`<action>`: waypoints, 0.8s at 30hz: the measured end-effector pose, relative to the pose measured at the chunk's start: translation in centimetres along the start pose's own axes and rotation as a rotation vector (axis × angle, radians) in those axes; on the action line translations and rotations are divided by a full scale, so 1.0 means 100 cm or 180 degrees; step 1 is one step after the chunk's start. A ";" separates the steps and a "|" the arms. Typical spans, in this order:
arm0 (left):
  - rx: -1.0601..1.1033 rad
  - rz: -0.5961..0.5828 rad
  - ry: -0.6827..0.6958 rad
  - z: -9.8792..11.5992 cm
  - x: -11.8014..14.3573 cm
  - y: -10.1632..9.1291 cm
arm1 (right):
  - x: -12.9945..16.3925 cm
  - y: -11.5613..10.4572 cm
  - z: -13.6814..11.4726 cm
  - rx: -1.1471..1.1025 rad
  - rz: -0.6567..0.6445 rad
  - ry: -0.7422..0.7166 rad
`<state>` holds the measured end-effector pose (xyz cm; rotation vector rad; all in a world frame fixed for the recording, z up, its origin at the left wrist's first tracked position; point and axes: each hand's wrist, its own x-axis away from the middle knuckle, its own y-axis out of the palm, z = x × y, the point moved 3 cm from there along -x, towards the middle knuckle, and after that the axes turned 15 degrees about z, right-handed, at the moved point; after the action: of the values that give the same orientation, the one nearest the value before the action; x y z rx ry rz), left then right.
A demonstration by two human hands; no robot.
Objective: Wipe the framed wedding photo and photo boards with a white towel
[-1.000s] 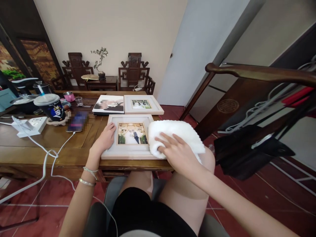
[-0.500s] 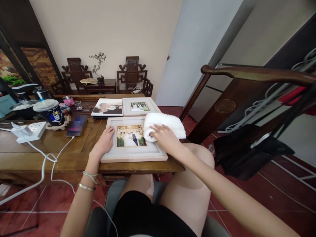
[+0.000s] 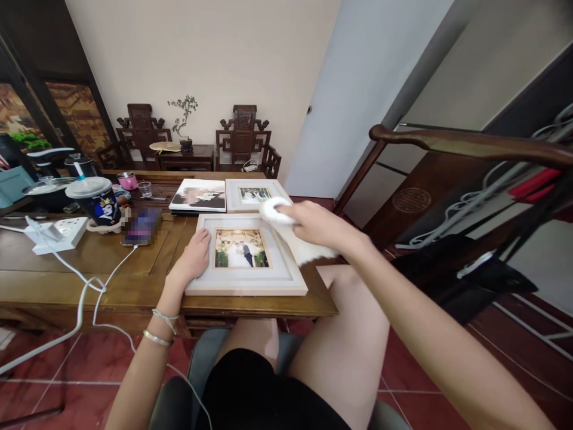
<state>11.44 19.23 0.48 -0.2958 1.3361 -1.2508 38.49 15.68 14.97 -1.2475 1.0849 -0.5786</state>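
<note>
Two white photo frames and one album lie on the bench [image 3: 89,263]. The left hand [image 3: 192,260] rests flat, released, on the near white-bordered frame [image 3: 245,260]; the right hand [image 3: 313,224] clenches one white cloth [image 3: 286,224] at center frame.

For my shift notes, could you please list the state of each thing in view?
Near frame: flat on table, left hand on its edge.
White cloth: gripped in right hand.
Far frame: lying flat.
Lidded cup: upright, straw in.
</note>
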 end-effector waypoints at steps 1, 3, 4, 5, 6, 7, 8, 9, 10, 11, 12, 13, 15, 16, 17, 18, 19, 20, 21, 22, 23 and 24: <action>0.0008 0.0005 -0.0013 0.000 0.000 0.000 | -0.015 0.010 -0.003 0.0219 0.0380 0.0056; 0.0020 0.0017 -0.0029 -0.001 0.000 0.001 | -0.042 0.037 -0.020 0.0385 0.0817 -0.0335; 0.0027 0.0030 -0.0029 -0.002 0.000 0.002 | -0.055 0.052 -0.032 0.0398 0.0902 -0.0615; 0.0035 0.0047 -0.0019 -0.003 0.000 0.002 | -0.067 0.066 -0.043 0.0387 0.0917 -0.0847; 0.0046 0.0065 0.0001 -0.003 0.000 0.003 | -0.077 0.080 -0.053 0.0347 0.0833 -0.1051; 0.0059 0.0084 0.0026 -0.003 0.000 0.003 | -0.087 0.092 -0.062 0.0316 0.0666 -0.1150; 0.0075 0.0102 0.0048 -0.003 -0.001 0.004 | -0.095 0.101 -0.068 0.0292 0.0492 -0.1203; 0.0090 0.0118 0.0065 -0.003 -0.001 0.004 | -0.100 0.108 -0.073 0.0280 0.0330 -0.1207; 0.0100 0.0130 0.0078 -0.003 -0.001 0.004 | -0.104 0.113 -0.075 0.0279 0.0209 -0.1182; 0.0101 0.0135 0.0084 -0.002 -0.002 0.003 | -0.106 0.115 -0.076 0.0289 0.0137 -0.1152; 0.0091 0.0131 0.0086 -0.002 -0.002 0.003 | -0.106 0.115 -0.075 0.0308 0.0109 -0.1128; 0.0071 0.0113 0.0088 -0.002 -0.002 0.003 | -0.104 0.114 -0.072 0.0336 0.0103 -0.1115; 0.0046 0.0050 0.0089 -0.002 -0.002 0.003 | -0.097 0.112 -0.065 0.0433 0.0065 -0.1073; 0.0056 0.0019 0.0086 -0.003 -0.002 0.003 | -0.092 0.110 -0.060 0.0497 0.0043 -0.1036; 0.0077 -0.0004 0.0083 -0.003 -0.002 0.003 | -0.087 0.109 -0.054 0.0569 0.0024 -0.0985; 0.0096 -0.0013 0.0079 -0.003 -0.002 0.003 | -0.081 0.107 -0.048 0.0642 0.0011 -0.0922; 0.0107 -0.0011 0.0078 -0.003 -0.002 0.002 | -0.076 0.105 -0.042 0.0718 0.0003 -0.0849; 0.0106 -0.0003 0.0076 -0.002 -0.002 0.001 | -0.071 0.103 -0.035 0.0792 -0.0004 -0.0772; 0.0093 0.0007 0.0071 -0.001 -0.002 0.001 | -0.066 0.100 -0.027 0.0864 -0.0012 -0.0692; 0.0074 0.0010 0.0063 0.000 -0.002 0.000 | -0.061 0.097 -0.019 0.0932 -0.0024 -0.0610; 0.0053 0.0005 0.0053 0.001 -0.002 -0.001 | -0.056 0.094 -0.011 0.0994 -0.0039 -0.0531; 0.0036 -0.0005 0.0043 0.002 -0.002 -0.001 | -0.052 0.091 -0.003 0.1050 -0.0056 -0.0454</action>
<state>11.55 19.26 0.75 -0.2811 1.3403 -1.2633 34.23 22.38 8.17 -0.9944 0.8217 -0.6434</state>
